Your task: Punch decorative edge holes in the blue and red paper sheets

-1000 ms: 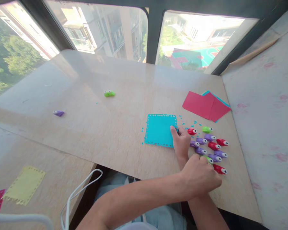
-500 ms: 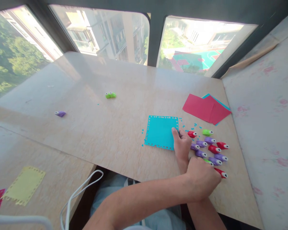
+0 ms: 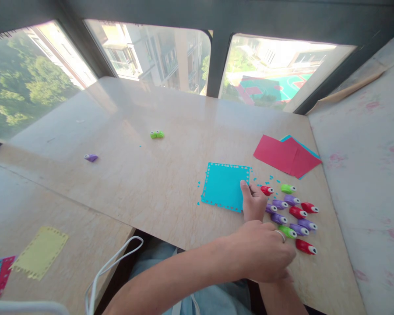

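A cyan paper square (image 3: 223,190) with punched holes along its edges lies on the marble table (image 3: 157,183). My right hand (image 3: 253,202) rests at its right edge, thumb on the paper and fingers curled. My left arm crosses over from the left. My left hand (image 3: 265,253), with a ring on it, is curled loosely near the table's front edge. It sits beside a green punch (image 3: 287,231) and a red punch (image 3: 305,247). What its fingers hold is hidden. A cluster of small red, purple and green punches (image 3: 292,208) lies just right of both hands.
Red and cyan sheets (image 3: 287,155) lie at the back right. A green punch (image 3: 157,134) and a purple punch (image 3: 91,157) sit alone on the left. Yellow paper (image 3: 41,251) and a white cable (image 3: 111,267) are at the lower left. Windows run behind the table.
My left hand has drawn back toward me, uncovering the green punch it was over. My right hand stays on the cyan paper. The view has shifted slightly.
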`<state>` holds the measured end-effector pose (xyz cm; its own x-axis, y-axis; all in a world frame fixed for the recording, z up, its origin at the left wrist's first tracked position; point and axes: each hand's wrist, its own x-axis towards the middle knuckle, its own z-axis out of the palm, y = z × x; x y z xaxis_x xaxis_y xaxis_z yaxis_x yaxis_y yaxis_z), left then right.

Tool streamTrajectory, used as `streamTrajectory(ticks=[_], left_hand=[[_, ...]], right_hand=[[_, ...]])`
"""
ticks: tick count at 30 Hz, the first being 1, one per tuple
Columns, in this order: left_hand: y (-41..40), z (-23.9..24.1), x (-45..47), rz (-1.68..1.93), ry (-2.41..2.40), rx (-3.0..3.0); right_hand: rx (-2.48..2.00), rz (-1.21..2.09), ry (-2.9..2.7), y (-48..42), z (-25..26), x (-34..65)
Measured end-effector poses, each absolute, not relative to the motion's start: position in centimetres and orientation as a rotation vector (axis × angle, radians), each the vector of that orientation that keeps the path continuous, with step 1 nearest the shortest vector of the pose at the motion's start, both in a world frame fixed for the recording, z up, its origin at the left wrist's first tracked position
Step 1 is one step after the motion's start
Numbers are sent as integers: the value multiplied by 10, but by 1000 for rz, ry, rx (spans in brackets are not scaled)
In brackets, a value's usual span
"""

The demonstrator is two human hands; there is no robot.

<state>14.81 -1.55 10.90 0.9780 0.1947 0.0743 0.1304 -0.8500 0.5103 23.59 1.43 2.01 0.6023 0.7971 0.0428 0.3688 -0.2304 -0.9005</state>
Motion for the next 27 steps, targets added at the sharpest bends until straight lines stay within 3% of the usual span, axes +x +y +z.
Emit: streamTrajectory(ticks=[8, 18, 22, 27], left_hand=[[40, 108, 52, 492, 711, 2141], [129, 42, -57, 1092, 1777, 1577], [173, 16, -88, 1035, 2098, 1606], [218, 4, -107, 1000, 2099, 1738]], right_hand=[[-1835, 534, -974, 10, 20, 235], [-1912, 492, -1009, 9, 17, 233], [-1935, 474, -1013, 8, 18, 233], [-1978, 450, -1006, 7, 16, 235]])
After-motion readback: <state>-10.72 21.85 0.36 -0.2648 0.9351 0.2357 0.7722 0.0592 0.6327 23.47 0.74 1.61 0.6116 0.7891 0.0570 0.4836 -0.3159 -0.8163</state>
